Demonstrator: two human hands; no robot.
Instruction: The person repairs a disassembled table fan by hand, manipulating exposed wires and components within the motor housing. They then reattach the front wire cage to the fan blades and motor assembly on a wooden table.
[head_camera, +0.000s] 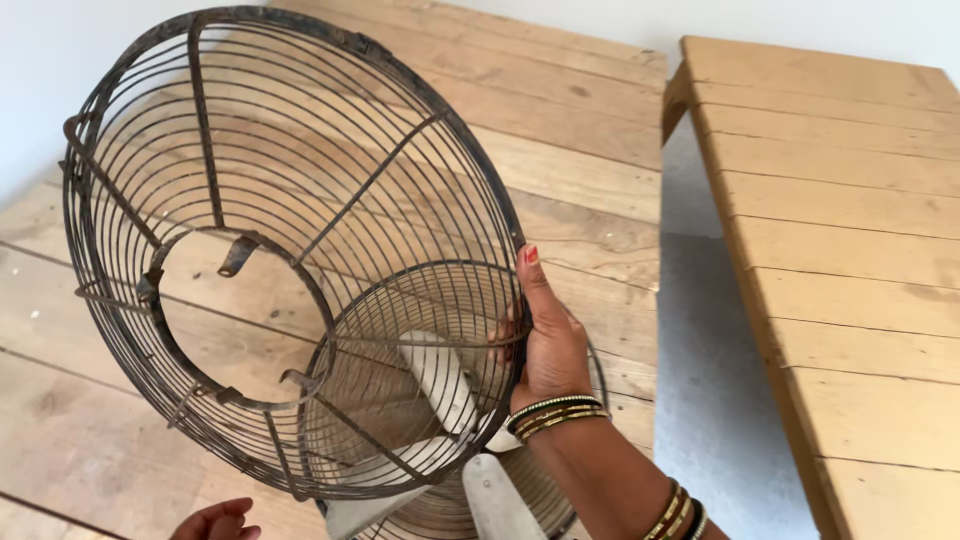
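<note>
Below, a pale wooden plank floor (590, 130) fills most of the head view, with a white wall along the top left edge. To the right stands a low wooden bench (850, 230) of yellowish slats, and a strip of grey floor (700, 380) runs between it and the planks. Near the bottom centre sits a fan (450, 480), its pale grey blades and the second, finer wire guard partly hidden behind the raised grille in front. That rusty wire fan grille (280, 250) is held up in the air, tilted, its hollow side facing the camera; it is a round dish of thin concentric wires crossed by thicker spokes, with a large open ring at the centre carrying small bent tabs, and the metal is dark and brown with rust. The right hand (548, 335), wearing bangles at the wrist, is closed on the grille's outer rim at its right side, thumb up along the edge. The left hand (215, 522) shows only partly at the bottom edge, just under the grille, and whether it grips anything cannot be told.
</note>
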